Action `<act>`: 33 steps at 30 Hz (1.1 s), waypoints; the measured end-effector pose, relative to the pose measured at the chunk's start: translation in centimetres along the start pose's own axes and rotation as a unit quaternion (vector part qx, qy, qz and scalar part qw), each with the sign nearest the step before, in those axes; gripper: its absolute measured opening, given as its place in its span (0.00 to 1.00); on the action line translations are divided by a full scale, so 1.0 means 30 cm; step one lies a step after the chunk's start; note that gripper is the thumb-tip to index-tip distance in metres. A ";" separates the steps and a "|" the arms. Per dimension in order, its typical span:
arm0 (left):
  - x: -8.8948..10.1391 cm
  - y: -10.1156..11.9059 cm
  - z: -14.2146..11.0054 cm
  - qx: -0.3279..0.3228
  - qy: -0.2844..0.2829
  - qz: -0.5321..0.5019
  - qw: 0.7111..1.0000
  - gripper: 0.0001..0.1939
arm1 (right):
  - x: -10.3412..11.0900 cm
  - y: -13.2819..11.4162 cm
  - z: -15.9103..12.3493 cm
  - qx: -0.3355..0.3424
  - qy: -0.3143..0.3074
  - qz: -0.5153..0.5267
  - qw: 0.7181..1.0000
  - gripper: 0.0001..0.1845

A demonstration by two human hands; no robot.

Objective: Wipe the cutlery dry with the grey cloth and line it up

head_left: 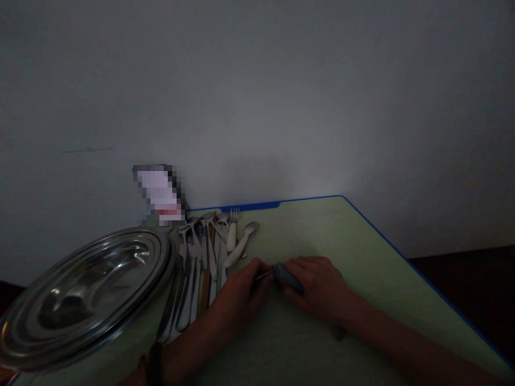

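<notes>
The left hand curls round a thin metal utensil, pointing crosswise (ends hidden) toward grey cloth clasped in the right hand.

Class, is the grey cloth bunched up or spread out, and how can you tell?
Bunched up: the cloth shows as a narrow wad held in the right hand, not a flat sheet.

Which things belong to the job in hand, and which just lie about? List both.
Job, by the look of it:
cloth in right hand
metal piece in left hand
probably the cutlery

Apparently lying about:
plates
phone
</notes>
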State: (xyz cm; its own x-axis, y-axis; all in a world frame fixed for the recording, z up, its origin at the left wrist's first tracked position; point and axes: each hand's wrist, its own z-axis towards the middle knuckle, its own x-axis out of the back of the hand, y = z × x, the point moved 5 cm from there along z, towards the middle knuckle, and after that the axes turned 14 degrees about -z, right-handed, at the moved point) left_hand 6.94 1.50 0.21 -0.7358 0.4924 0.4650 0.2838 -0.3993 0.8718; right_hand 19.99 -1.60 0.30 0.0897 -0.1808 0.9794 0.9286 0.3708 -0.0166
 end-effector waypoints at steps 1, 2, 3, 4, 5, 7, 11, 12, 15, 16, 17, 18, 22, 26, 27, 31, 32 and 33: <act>0.002 0.000 0.003 0.002 0.006 -0.005 1.000 0.06 | -0.001 0.004 0.000 0.004 -0.003 0.007 1.000 0.12; 0.004 0.001 0.006 0.005 0.013 -0.012 1.000 0.07 | 0.000 0.011 0.000 0.007 -0.005 0.017 1.000 0.12; 0.007 0.004 0.009 0.008 0.021 -0.019 1.000 0.07 | 0.002 0.020 0.001 0.008 -0.007 0.029 1.000 0.13; 0.010 0.008 0.012 0.010 0.031 -0.027 0.999 0.07 | 0.004 0.031 0.002 0.007 -0.011 0.045 0.999 0.14; 0.014 0.013 0.014 0.014 0.042 -0.037 0.998 0.07 | 0.006 0.044 0.003 0.004 -0.019 0.066 0.998 0.15; 0.026 0.021 0.017 0.023 0.070 -0.060 0.996 0.08 | 0.010 0.072 0.007 -0.006 -0.043 0.126 0.991 0.17; 0.048 0.011 0.010 0.068 0.132 -0.141 0.979 0.10 | 0.005 0.117 0.017 -0.020 -0.107 0.292 0.950 0.18; 0.050 0.007 0.007 0.075 0.141 -0.168 0.973 0.10 | -0.001 0.126 0.018 -0.025 -0.119 0.333 0.935 0.18; 0.047 0.006 0.000 0.063 0.131 -0.220 0.965 0.11 | -0.032 0.155 0.011 -0.068 -0.150 0.423 0.891 0.20; 0.043 0.008 -0.002 0.054 0.117 -0.226 0.966 0.12 | -0.044 0.166 0.004 -0.094 -0.155 0.439 0.880 0.21; 0.038 0.008 -0.004 0.047 0.097 -0.233 0.966 0.12 | -0.056 0.180 -0.003 -0.125 -0.155 0.450 0.871 0.21; 0.032 0.006 -0.005 0.043 0.076 -0.243 0.966 0.12 | -0.064 0.192 -0.011 -0.157 -0.149 0.457 0.863 0.22; 0.015 -0.011 -0.007 0.051 0.029 -0.283 0.957 0.16 | -0.063 0.205 -0.023 -0.182 -0.134 0.458 0.860 0.22; 0.006 -0.015 -0.002 0.060 0.009 -0.266 0.962 0.18 | -0.035 0.154 -0.009 -0.066 -0.186 0.405 0.893 0.20; 0.003 -0.012 -0.001 0.059 -0.001 -0.250 0.966 0.18 | -0.026 0.141 -0.007 -0.038 -0.191 0.389 0.900 0.18; -0.001 0.000 0.004 0.032 -0.029 -0.176 0.983 0.18 | 0.000 0.103 -0.010 0.017 -0.175 0.332 0.927 0.13; 0.001 0.000 0.005 0.026 -0.028 -0.164 0.986 0.18 | 0.003 0.097 -0.012 0.019 -0.168 0.321 0.932 0.13; 0.004 -0.002 0.006 0.024 -0.027 -0.154 0.987 0.18 | 0.005 0.092 -0.014 0.018 -0.161 0.310 0.937 0.12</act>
State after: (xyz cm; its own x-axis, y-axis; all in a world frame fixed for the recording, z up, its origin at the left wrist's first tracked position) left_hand 6.95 1.72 0.24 -0.7581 0.6260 0.1826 0.0814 -0.1870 0.9790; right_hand 22.72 -0.99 0.32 0.4890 0.3610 0.7941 0.7204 0.3460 -0.6010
